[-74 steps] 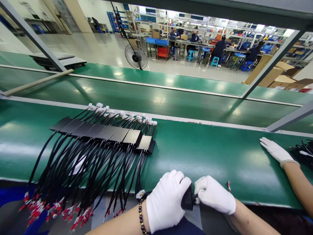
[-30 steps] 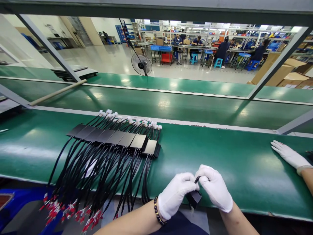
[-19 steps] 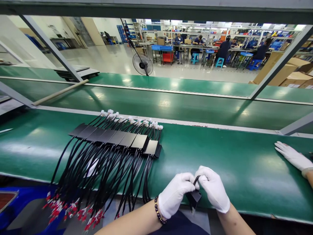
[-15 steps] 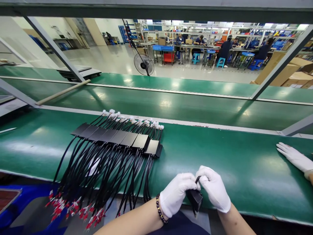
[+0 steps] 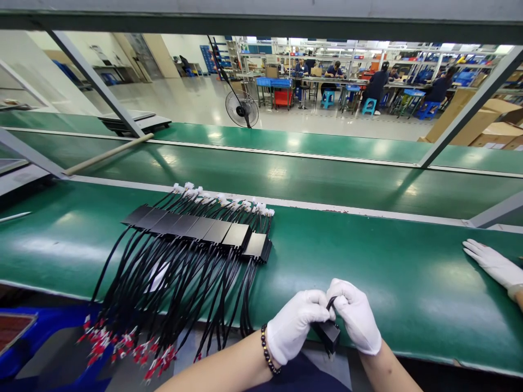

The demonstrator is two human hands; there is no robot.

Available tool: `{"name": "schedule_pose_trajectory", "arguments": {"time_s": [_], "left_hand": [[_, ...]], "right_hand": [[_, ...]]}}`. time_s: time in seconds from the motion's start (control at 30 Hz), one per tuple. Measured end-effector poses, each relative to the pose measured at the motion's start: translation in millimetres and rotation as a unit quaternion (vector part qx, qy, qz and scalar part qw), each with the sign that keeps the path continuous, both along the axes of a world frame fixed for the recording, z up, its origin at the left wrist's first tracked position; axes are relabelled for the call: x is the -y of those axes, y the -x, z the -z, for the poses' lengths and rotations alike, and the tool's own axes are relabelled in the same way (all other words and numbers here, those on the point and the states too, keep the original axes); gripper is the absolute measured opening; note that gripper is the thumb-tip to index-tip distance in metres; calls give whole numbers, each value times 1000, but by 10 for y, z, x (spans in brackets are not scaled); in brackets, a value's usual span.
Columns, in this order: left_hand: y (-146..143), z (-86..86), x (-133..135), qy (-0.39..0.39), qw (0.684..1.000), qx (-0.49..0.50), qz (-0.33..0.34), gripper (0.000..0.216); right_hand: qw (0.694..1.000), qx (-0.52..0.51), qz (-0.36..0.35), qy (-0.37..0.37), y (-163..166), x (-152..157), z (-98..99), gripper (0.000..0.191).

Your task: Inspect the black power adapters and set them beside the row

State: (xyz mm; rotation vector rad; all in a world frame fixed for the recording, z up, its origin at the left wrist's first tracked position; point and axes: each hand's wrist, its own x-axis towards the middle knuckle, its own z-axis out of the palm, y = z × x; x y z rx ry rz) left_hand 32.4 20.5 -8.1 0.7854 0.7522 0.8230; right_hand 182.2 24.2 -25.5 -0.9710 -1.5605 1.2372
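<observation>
Right of the black module row [image 5: 194, 227], head view: left hand [image 5: 295, 325] and right hand [image 5: 356, 317], fingers of both pinching a bent black cable [image 5: 331, 300], presumably to steady it; held module [image 5: 329, 333] tilts just below, by the desk's [image 5: 379, 272] near edge. Row lies side by side, probably so leads [image 5: 133, 280] don't tangle. Hands converge, wrists angled inward. Farther right of row, co-worker's gloved hand [image 5: 492, 264] on desk.

factory assembly hall: long green bench [image 5: 388, 283], workers [image 5: 376, 86] on stools [image 5: 369, 105], cardboard boxes [image 5: 496, 132]
</observation>
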Motion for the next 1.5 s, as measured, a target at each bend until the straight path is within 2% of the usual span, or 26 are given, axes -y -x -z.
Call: {"name": "schedule_pose_trajectory", "arguments": {"time_s": [0.17, 0.4, 0.63, 0.97, 1.17, 1.33, 1.5], "left_hand": [[10, 51, 38, 10, 1000, 21, 16, 9], [4, 56, 56, 17, 1000, 23, 12, 3], [28, 11, 74, 10, 1000, 17, 23, 7], [50, 44, 80, 13, 999, 23, 38, 11], [50, 31, 87, 9, 999, 6, 30, 3], [66, 45, 84, 0, 999, 11, 43, 10], [60, 10, 86, 5, 999, -10, 37, 6]], "right_hand": [[1000, -7, 9, -8, 2, 13, 16, 29], [1000, -25, -7, -7, 12, 34, 18, 31], [999, -35, -11, -16, 19, 45, 26, 39], [999, -45, -13, 2, 33, 65, 53, 36], [999, -45, -17, -4, 41, 68, 36, 37], [999, -40, -13, -1, 49, 74, 45, 36], [999, -38, -18, -3, 43, 84, 47, 28]]}}
